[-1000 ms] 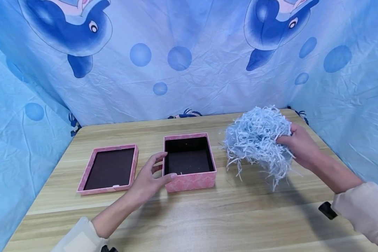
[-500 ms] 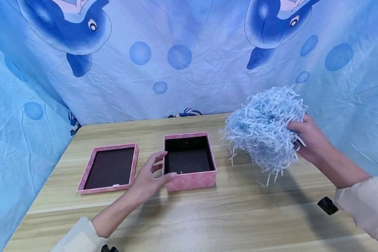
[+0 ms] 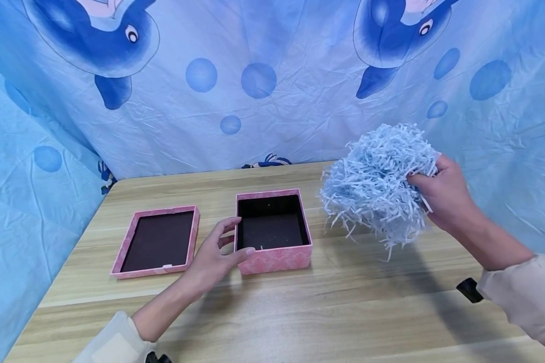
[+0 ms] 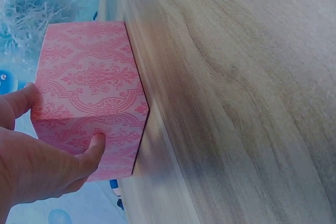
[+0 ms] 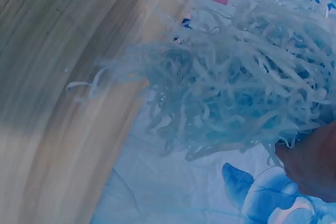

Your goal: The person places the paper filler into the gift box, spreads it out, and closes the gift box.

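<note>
My right hand [image 3: 449, 196] grips a big fluffy bundle of pale blue shredded paper [image 3: 379, 181], held up over the table's right side. Loose strands dangle below it; in the right wrist view the shredded paper [image 5: 236, 82] spreads out from the fingers. My left hand [image 3: 213, 257] holds the near left corner of a pink patterned box [image 3: 274, 259], thumb at the front rim and fingers along its left side. The box's top is uncovered, its inside black with a few tiny pale specks. In the left wrist view a fingertip [image 4: 97, 141] touches the patterned side.
Left of the box lies a pink-edged lid [image 3: 194, 242], its black inside facing up, with a small white patch at its near edge. The wooden table [image 3: 300, 317] ends at a blue dolphin-print cloth [image 3: 290, 136] behind and at both sides.
My right hand has lifted the shredded paper higher and to the right, then brought it slightly back left. My left hand, the box and the lid have stayed put.
</note>
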The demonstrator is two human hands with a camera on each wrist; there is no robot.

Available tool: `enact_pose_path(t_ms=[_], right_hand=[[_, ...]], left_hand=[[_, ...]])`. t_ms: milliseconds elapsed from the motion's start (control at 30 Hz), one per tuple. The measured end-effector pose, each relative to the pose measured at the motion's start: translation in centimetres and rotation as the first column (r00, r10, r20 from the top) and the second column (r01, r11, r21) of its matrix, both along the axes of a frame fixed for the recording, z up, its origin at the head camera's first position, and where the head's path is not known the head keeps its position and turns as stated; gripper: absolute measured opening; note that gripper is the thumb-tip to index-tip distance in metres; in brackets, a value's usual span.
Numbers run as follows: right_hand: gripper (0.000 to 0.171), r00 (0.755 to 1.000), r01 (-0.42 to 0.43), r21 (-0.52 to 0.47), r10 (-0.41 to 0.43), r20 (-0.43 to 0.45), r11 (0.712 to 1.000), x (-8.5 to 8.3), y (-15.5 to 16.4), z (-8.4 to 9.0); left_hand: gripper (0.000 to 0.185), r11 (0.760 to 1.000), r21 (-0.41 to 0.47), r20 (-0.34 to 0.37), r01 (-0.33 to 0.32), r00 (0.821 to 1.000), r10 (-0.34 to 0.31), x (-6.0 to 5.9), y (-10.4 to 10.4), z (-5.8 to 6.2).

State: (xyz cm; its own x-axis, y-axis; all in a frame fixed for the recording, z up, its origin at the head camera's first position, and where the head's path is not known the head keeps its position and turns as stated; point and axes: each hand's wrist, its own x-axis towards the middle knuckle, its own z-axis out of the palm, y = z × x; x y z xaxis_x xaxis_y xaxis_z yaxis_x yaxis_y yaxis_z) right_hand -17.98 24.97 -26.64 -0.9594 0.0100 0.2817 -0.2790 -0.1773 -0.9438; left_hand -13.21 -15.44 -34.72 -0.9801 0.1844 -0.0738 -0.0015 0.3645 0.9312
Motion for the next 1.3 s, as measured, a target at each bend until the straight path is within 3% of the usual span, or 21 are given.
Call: enact_pose_path(t_ms=[167, 267, 367, 467, 567, 700, 933, 1100, 1300], right_hand=[[0.056, 0.985, 0.081, 0.117, -0.061, -0.16, 0.99, -0.1, -1.0, 0.5], [0.057, 0.977, 0.106, 0.139, -0.077, -0.197, 0.985, -0.1, -1.3, 0.7], [0.057, 0.984, 0.069, 0.08, -0.054, -0.169, 0.994, -0.1, -1.4, 0.8], [0.052, 0.995, 0.022, -0.022, -0.024, -0.097, 1.0, -0.2, -1.2, 0.9], [0.045, 1.0, 0.001, -0.065, -0.002, -0.02, 0.998, -0.2, -1.1, 1.1], [0.036, 0.999, 0.0, 0.008, -0.001, 0.046, 1.0, -0.2, -1.1, 1.3], [0.038, 0.999, 0.041, 0.134, -0.042, 0.011, 0.99, -0.5, -1.3, 0.9], [0.038, 0.999, 0.052, 0.096, -0.052, 0.0, 0.994, -0.7, -1.3, 0.9], [0.041, 0.999, 0.048, -0.051, -0.048, -0.01, 0.998, -0.7, -1.1, 2.4]], left_hand=[[0.074, 1.0, 0.001, 0.002, 0.0, 1.0, 0.0, 0.0, 0.0, 0.0], [0.074, 1.0, 0.004, 0.0, 0.002, 1.0, -0.002, 0.0, 0.0, 0.0], [0.074, 1.0, 0.001, -0.001, 0.002, 1.0, -0.002, 0.0, 0.0, 0.0], [0.073, 1.0, -0.001, -0.004, 0.002, 1.0, -0.002, -0.1, 0.0, -0.1], [0.073, 1.0, -0.002, -0.006, 0.003, 1.0, -0.003, -0.1, -0.1, -0.1], [0.073, 1.0, 0.003, -0.009, 0.002, 1.0, -0.002, -0.1, -0.1, -0.2], [0.072, 1.0, 0.006, -0.007, 0.007, 1.0, -0.007, -0.2, 0.0, -0.2], [0.072, 1.0, 0.006, -0.012, 0.011, 1.0, -0.011, -0.3, 0.1, -0.3], [0.073, 1.0, 0.005, -0.015, 0.016, 1.0, -0.016, -0.4, 0.2, -0.2]])
